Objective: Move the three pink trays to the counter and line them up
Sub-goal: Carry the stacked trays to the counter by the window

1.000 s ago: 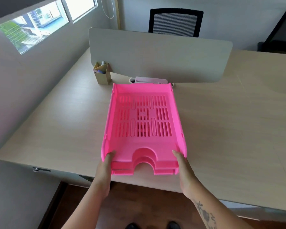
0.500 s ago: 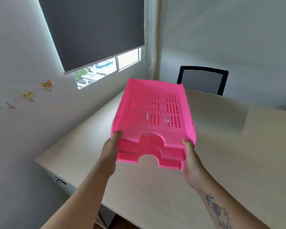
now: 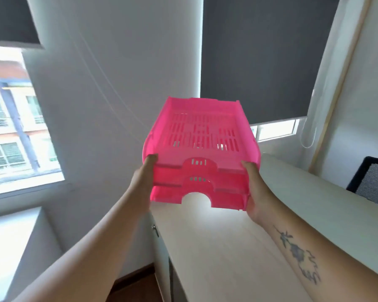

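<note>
A pale wall [image 3: 118, 62] fills the middle of the view, with a bright window [image 3: 15, 131] to the left and a dark roller blind [image 3: 260, 62] drawn most of the way down over a second window to the right. Below, a light wood desk [image 3: 227, 247] runs from the bottom edge toward the right, and the mesh back of a black chair [image 3: 371, 184] shows at the far right edge.

The stack of pink trays [image 3: 202, 153] is held up in the air above the near end of the desk, clear of its surface. Three nested layers seem to show at the notched front edge, though the blur makes the count uncertain. The slotted floor of the top tray faces the camera, tilted slightly up at its far end.

The left hand [image 3: 143, 179] clamps the stack's left front corner, thumb on the top rim and the other fingers hidden underneath. The right hand [image 3: 254, 186] grips the right front corner the same way, thumb on top, palm against the side. A tattoo [image 3: 297, 253] marks the right forearm.
</note>
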A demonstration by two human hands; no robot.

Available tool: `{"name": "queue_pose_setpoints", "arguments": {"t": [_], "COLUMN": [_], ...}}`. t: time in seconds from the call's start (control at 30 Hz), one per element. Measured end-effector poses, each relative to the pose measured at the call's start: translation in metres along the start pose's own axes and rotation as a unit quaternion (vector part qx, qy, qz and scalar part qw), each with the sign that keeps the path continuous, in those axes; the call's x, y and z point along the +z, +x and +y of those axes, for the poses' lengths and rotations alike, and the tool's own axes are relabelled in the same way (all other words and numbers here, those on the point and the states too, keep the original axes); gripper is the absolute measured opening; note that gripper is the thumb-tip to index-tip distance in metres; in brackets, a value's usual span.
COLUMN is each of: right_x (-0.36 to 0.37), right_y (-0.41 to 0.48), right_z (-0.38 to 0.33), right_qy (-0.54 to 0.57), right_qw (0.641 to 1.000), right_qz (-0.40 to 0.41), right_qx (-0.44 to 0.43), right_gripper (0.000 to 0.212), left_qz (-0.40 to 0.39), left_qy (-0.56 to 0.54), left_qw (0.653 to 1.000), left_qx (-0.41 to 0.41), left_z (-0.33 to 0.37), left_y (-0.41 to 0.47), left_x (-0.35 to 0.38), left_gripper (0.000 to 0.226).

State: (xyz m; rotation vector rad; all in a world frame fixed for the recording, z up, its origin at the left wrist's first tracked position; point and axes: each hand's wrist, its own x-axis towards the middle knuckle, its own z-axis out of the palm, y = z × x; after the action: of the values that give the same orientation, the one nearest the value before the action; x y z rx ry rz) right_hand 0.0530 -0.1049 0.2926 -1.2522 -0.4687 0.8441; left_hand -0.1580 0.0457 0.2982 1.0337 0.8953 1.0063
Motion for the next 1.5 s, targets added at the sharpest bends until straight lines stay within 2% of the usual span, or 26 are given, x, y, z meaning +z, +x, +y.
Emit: {"name": "queue_pose_setpoints", "arguments": {"t": [0.07, 0.13, 0.33, 0.63, 0.9, 1.13, 1.23, 1.33, 1.5], "right_x": [0.037, 0.074, 0.188, 0.346, 0.484, 0.578, 0.612, 0.644, 0.684], "right_y": [-0.004, -0.012, -0.063, -0.167, -0.273, -0.307, -0.302, -0.292, -0.273], "right_z": [0.004, 0.011, 0.041, 0.108, 0.171, 0.208, 0.222, 0.242, 0.277], "right_qy": [0.000, 0.004, 0.006, 0.009, 0.036, 0.029, 0.020, 0.012, -0.001], "right_qw": [0.998, 0.992, 0.970, 0.930, 0.881, 0.858, 0.860, 0.858, 0.861], "right_qz": [-0.063, -0.125, -0.239, -0.360, -0.465, -0.506, -0.502, -0.504, -0.493], "right_qx": [0.003, 0.009, 0.040, 0.078, 0.074, 0.083, 0.090, 0.097, 0.121], "right_gripper": [0.048, 0.039, 0.047, 0.038, 0.046, 0.047, 0.046, 0.045, 0.045], "left_qz": [0.043, 0.076, 0.155, 0.222, 0.298, 0.359, 0.380, 0.401, 0.428], "left_qy": [-0.004, -0.010, -0.033, 0.012, 0.056, 0.055, 0.051, 0.039, 0.009], "left_qw": [0.999, 0.996, 0.980, 0.953, 0.931, 0.914, 0.907, 0.899, 0.888], "left_qx": [0.027, 0.053, 0.119, 0.206, 0.203, 0.183, 0.177, 0.172, 0.168], "left_z": [0.015, 0.030, 0.071, 0.110, 0.145, 0.161, 0.163, 0.158, 0.145], "left_y": [-0.012, -0.028, -0.094, -0.211, -0.284, -0.292, -0.278, -0.259, -0.226], "left_x": [-0.041, -0.081, -0.193, -0.371, -0.529, -0.629, -0.658, -0.687, -0.722], "left_gripper": [0.057, 0.053, 0.035, 0.044, 0.047, 0.045, 0.049, 0.056, 0.082]}}
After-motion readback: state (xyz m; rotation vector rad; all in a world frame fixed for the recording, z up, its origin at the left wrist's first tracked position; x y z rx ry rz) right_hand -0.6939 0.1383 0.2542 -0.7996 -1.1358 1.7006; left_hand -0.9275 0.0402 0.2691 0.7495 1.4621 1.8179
